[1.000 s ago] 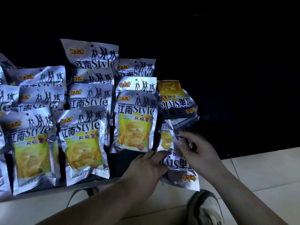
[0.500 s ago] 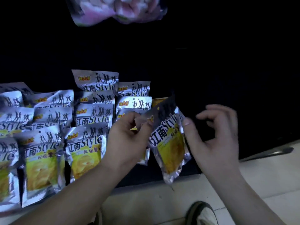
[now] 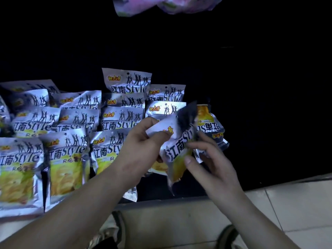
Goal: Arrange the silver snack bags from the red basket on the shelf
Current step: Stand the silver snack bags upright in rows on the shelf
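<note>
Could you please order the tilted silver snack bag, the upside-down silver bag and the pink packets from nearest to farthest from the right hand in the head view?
1. Tilted silver snack bag: held by the right hand, at its left.
2. Upside-down silver bag: just behind it.
3. Pink packets: far above, top edge.

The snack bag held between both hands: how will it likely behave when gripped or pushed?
Probably floppy: the held snack bag creases where the left hand pinches its top corner. Likely light, as that pinch plus a fingertip grip by the right hand carries it. Its glossy foil looks slippery.
</note>
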Motion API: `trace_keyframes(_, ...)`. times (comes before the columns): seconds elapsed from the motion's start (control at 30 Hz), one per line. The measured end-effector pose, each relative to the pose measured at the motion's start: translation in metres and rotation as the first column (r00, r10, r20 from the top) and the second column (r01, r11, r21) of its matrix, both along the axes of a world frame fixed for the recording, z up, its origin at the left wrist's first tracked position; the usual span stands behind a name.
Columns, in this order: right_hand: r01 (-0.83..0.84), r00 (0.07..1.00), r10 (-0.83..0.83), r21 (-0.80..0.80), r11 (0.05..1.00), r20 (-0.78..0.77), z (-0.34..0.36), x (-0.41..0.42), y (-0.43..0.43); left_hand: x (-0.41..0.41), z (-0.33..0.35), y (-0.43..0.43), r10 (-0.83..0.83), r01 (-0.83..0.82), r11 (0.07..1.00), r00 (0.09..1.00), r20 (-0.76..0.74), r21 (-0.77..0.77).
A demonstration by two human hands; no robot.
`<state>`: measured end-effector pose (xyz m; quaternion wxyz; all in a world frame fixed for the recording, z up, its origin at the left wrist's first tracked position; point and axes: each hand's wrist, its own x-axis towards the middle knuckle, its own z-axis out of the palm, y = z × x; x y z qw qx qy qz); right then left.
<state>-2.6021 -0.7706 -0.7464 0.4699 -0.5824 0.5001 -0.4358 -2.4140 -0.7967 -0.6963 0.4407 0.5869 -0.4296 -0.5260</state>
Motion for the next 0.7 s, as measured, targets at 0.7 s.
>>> trace_keyframes(0.7,0.012,0.972,0.041,0.225,0.974,-0.232,-0.075,0.018,-0.040,0.011,-0.108,0.017,-0.276,0.578,0.814,0.319,0.907,0.045)
